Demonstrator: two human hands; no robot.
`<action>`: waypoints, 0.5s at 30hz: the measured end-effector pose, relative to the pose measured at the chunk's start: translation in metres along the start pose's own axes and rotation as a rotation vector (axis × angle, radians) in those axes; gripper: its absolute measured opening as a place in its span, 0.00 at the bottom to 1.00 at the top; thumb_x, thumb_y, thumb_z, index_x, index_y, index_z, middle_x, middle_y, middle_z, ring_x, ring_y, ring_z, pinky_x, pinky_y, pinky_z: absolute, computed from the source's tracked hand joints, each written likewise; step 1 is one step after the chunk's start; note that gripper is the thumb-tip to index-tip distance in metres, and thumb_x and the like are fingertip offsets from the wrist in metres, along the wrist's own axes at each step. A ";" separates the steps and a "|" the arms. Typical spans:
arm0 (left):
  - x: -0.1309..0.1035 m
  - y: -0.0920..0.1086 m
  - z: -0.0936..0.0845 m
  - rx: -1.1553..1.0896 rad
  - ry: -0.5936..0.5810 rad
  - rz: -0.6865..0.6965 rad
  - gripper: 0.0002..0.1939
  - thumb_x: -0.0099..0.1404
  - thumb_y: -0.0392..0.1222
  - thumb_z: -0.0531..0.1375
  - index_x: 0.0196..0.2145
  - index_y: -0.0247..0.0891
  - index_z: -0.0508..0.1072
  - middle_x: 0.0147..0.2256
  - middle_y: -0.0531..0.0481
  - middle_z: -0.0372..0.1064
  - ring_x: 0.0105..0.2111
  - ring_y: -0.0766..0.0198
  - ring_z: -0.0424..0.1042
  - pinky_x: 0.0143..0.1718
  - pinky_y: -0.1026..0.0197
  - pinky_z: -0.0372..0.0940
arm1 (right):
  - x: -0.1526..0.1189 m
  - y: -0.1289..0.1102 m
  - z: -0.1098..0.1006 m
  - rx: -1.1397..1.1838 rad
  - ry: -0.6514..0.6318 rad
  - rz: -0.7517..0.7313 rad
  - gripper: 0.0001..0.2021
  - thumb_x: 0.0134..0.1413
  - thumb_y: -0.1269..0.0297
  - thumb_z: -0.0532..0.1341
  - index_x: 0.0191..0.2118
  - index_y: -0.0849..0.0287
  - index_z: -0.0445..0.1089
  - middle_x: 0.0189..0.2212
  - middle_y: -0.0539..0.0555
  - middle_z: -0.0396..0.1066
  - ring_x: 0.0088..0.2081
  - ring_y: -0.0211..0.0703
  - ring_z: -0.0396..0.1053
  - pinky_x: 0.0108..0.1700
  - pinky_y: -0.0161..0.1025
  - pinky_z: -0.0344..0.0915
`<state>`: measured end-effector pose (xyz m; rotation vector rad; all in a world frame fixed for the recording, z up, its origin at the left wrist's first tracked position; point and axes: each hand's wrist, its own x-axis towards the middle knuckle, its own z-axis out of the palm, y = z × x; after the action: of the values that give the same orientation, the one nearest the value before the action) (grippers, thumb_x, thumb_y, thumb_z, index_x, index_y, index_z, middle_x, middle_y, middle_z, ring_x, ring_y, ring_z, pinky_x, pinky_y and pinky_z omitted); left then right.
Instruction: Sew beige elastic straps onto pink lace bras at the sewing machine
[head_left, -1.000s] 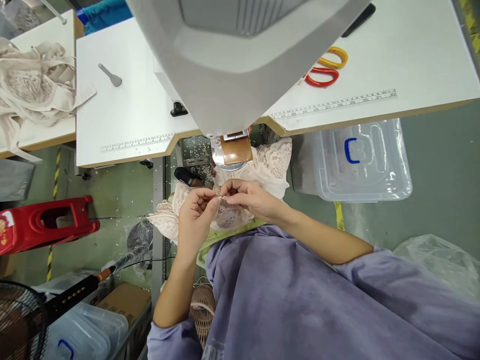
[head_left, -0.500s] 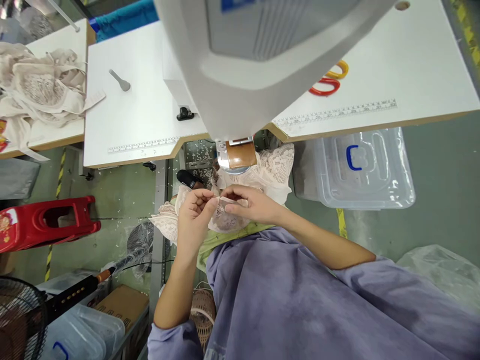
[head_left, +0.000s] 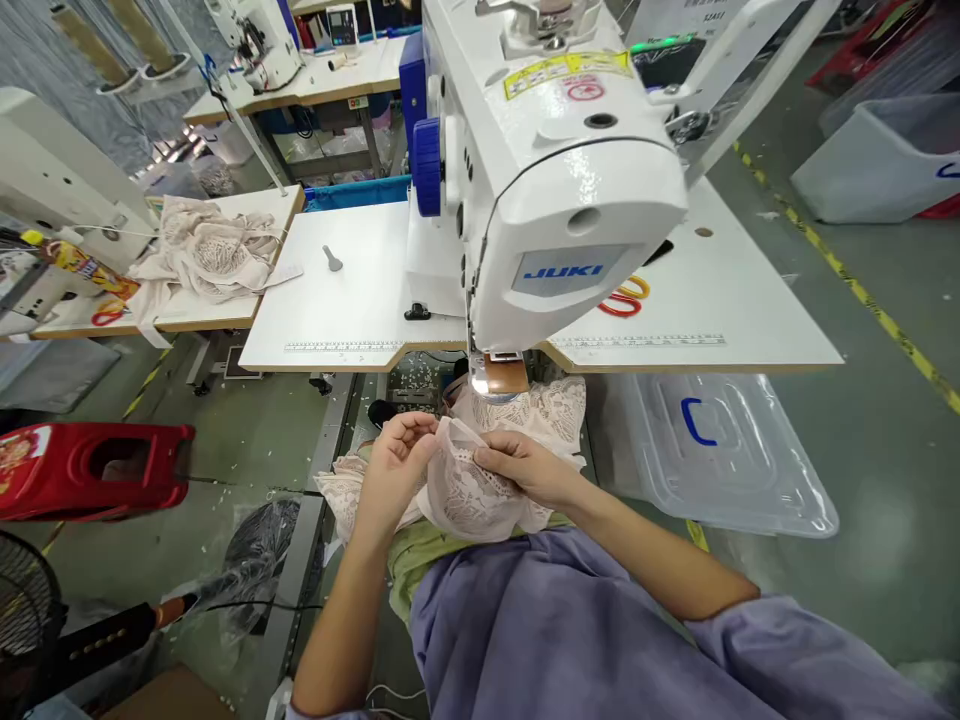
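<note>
A pale pink lace bra (head_left: 469,495) hangs between my hands over my lap, its cup facing up. My left hand (head_left: 401,455) is closed, with thumb and forefinger pinching the bra's upper left edge. On the other side, my right hand (head_left: 529,468) grips the cup near its upper edge, thumb on top. More lace pieces (head_left: 559,415) hang just behind, below the sewing machine (head_left: 577,230). Its needle area, with a brown plate (head_left: 504,377), sits right above my hands.
Scissors (head_left: 626,300) and a small grey tool (head_left: 332,260) lie on the white table (head_left: 337,300). A lidded clear bin (head_left: 727,450) stands right, a red stool (head_left: 97,465) left. Beige garments (head_left: 217,250) are heaped on the neighbouring table, with a fan (head_left: 30,610) at lower left.
My view has tilted up, so more of the machine shows. The bra has been opened out, its cup now facing me; my right hand has moved its grip onto the cup.
</note>
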<state>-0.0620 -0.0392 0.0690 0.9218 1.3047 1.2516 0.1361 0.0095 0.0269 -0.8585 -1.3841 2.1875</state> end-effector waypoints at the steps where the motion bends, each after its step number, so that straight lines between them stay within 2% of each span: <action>1: -0.005 0.000 -0.004 0.039 -0.004 0.005 0.15 0.64 0.47 0.66 0.46 0.38 0.75 0.44 0.44 0.75 0.45 0.61 0.74 0.48 0.59 0.68 | -0.001 0.000 0.004 0.010 0.007 -0.005 0.24 0.55 0.40 0.64 0.34 0.60 0.72 0.18 0.43 0.53 0.20 0.31 0.46 0.23 0.35 0.41; 5: -0.025 -0.007 -0.020 0.091 0.032 0.027 0.16 0.65 0.49 0.64 0.47 0.39 0.74 0.48 0.42 0.75 0.50 0.57 0.74 0.54 0.55 0.67 | -0.003 0.001 0.018 0.064 0.027 0.011 0.23 0.51 0.40 0.67 0.32 0.59 0.72 0.18 0.43 0.56 0.20 0.32 0.49 0.24 0.35 0.45; 9: -0.042 -0.018 -0.037 0.086 0.020 0.045 0.21 0.64 0.54 0.65 0.48 0.38 0.75 0.50 0.39 0.74 0.54 0.52 0.73 0.58 0.50 0.65 | -0.003 -0.001 0.035 0.118 0.035 0.039 0.23 0.48 0.42 0.70 0.30 0.59 0.71 0.18 0.42 0.55 0.20 0.31 0.47 0.24 0.35 0.43; 11: -0.054 -0.023 -0.045 0.117 0.053 0.041 0.23 0.61 0.56 0.66 0.47 0.39 0.75 0.50 0.39 0.75 0.53 0.49 0.73 0.58 0.49 0.65 | -0.005 -0.008 0.047 0.154 0.035 0.051 0.23 0.46 0.42 0.71 0.29 0.59 0.70 0.17 0.42 0.55 0.19 0.30 0.46 0.23 0.34 0.41; 13: -0.067 -0.032 -0.056 0.174 0.171 0.003 0.24 0.60 0.57 0.66 0.49 0.41 0.75 0.52 0.40 0.74 0.54 0.47 0.73 0.57 0.48 0.67 | -0.006 -0.018 0.060 0.225 0.038 0.038 0.24 0.45 0.42 0.72 0.28 0.60 0.70 0.17 0.42 0.58 0.19 0.30 0.49 0.24 0.34 0.43; 15: -0.079 -0.049 -0.071 0.223 0.404 0.076 0.25 0.59 0.57 0.66 0.51 0.44 0.73 0.54 0.42 0.72 0.55 0.46 0.72 0.56 0.48 0.68 | -0.004 -0.030 0.072 0.313 0.055 -0.028 0.23 0.45 0.43 0.72 0.28 0.60 0.70 0.19 0.44 0.62 0.21 0.30 0.53 0.26 0.33 0.47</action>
<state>-0.1135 -0.1358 0.0274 0.9086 1.7684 1.4206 0.0899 -0.0277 0.0784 -0.7700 -0.9854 2.2606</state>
